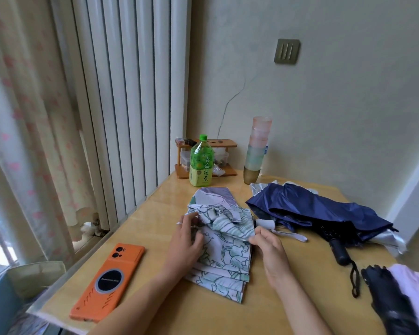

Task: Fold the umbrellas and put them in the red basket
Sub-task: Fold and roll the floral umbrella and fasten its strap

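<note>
A white umbrella with a green floral print (224, 252) lies collapsed in the middle of the wooden table (165, 303), its panels partly pleated. My left hand (188, 240) grips the fabric at its left side. My right hand (267, 243) pinches a fold at its right edge. To the right lies a navy blue umbrella (317, 211), loosely collapsed, with a black handle (339, 251) and wrist strap pointing toward me. A third umbrella, black and pale lilac (402, 298), lies at the table's front right corner. No red basket is in view.
An orange phone (109, 281) lies face down at the front left. A green tea bottle (201, 163), a small wooden rack (205, 157) and a stack of plastic cups (255, 151) stand at the back by the wall. Curtains hang on the left.
</note>
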